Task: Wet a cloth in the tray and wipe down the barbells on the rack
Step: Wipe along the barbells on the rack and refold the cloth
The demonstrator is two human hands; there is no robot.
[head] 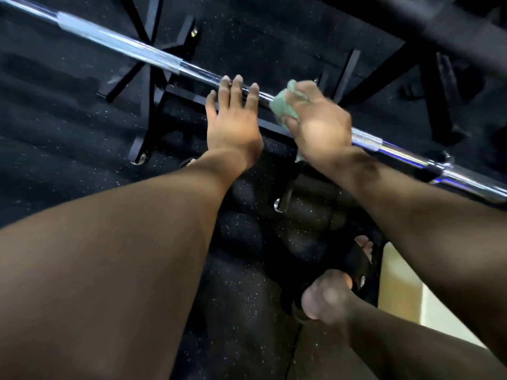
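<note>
— Where's your cloth right now?

— Your green cloth (285, 105) is bunched on the chrome barbell (153, 54), about midway along the part of the shaft you can see. The bar runs diagonally from upper left down to lower right, resting on the black rack (153, 86).

— And your right hand?

— Your right hand (318, 124) is curled round the cloth and clamps it onto the bar; it's a little blurred, so the exact finger positions are hard to read.

— Your left?

— Your left hand (233, 119) lies just beside the cloth, fingers straight and spread, the fingertips (237, 79) laid over the shaft, gripping nothing.

— What's around you?

— Below the bar you have dark speckled rubber flooring (55, 127). Your foot in a black sandal (354, 266) stands on it at lower right, next to a pale strip of floor (403, 292).
</note>
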